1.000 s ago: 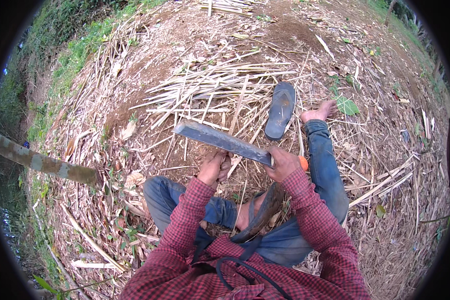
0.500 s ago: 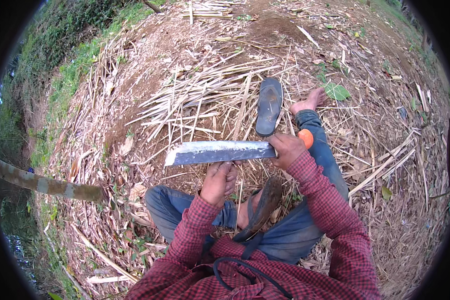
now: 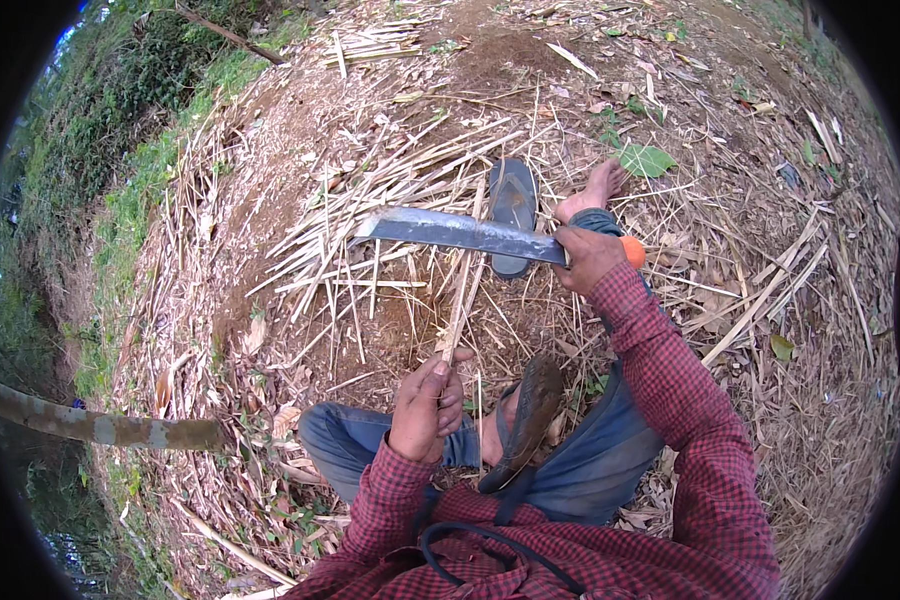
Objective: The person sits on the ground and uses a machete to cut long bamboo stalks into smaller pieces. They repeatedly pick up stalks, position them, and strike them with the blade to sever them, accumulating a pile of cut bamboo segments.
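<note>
Okay, so from my remote seat the left hand pinches a pale strip while the right hand grips the machete, which crosses over that strip beyond the left hand. If the strip twists, I figure the machete could skid toward the left hand. Can't spot any containers.

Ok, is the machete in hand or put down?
In hand: the right hand is closed around the machete at its handle, whose orange end shows beyond the fist.
</note>
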Motion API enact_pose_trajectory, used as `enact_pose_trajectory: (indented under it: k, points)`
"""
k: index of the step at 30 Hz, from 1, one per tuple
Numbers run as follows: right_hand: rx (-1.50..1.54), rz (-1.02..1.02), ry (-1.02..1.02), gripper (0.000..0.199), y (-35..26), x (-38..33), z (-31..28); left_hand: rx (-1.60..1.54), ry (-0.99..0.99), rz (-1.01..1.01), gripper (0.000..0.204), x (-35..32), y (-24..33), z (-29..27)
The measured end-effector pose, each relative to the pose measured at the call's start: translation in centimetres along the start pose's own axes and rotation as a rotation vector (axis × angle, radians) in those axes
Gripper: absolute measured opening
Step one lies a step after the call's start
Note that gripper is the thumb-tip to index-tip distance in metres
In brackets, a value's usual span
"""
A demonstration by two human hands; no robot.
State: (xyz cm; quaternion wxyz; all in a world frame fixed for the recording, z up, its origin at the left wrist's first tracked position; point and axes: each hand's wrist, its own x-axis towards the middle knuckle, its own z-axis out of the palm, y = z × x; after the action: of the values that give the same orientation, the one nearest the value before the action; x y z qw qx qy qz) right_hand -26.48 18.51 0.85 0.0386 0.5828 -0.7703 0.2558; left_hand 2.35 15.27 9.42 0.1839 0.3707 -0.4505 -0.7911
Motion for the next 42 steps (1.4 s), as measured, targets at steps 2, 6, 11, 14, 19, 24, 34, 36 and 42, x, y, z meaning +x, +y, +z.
enact_pose_trajectory:
  k: [2, 6, 11, 14, 19, 24, 34, 36, 42]
  points:
    - [-0.006, 0.01, -0.051, 0.039, 0.7, 0.3, -0.4, 0.016, -0.025, -0.015, 0.035, -1.0, -0.2, -0.1]
    - [-0.079, 0.125, -0.13, 0.037, 2.3, 0.8, 0.3, -0.004, 0.0, -0.06, 0.033, -1.4, -0.6, -0.8]
    - [-0.053, 0.518, -0.061, 0.028, 5.2, 2.2, -2.5, 0.09, 0.075, -0.043, 0.029, -4.4, -0.9, -3.4]
    - [0.07, 0.274, 0.036, 0.027, 0.2, -0.4, -3.2, 0.26, 0.151, 0.127, 0.027, -0.7, -1.3, -3.4]
    - [0.139, -0.24, 0.046, 0.038, -4.4, -2.7, -0.5, 0.794, 0.254, 0.48, 0.025, 4.1, -1.8, -3.0]
    - [0.101, -0.214, 0.052, 0.041, -4.2, -2.4, 0.1, 0.743, 0.286, 0.559, 0.029, 4.4, -1.7, -1.6]
    - [-0.012, 0.073, 0.014, 0.036, 0.7, -0.9, -0.9, 0.58, 0.226, 0.428, 0.029, 1.2, -2.1, -0.8]
    - [-0.048, 0.104, -0.046, 0.037, 1.0, -1.0, -1.1, 0.628, 0.206, 0.423, 0.029, 0.9, -2.1, -1.3]
    - [-0.033, 0.777, -0.083, 0.033, 6.2, 1.6, -3.6, 0.544, 0.162, 0.294, 0.025, -3.6, -2.8, -2.1]
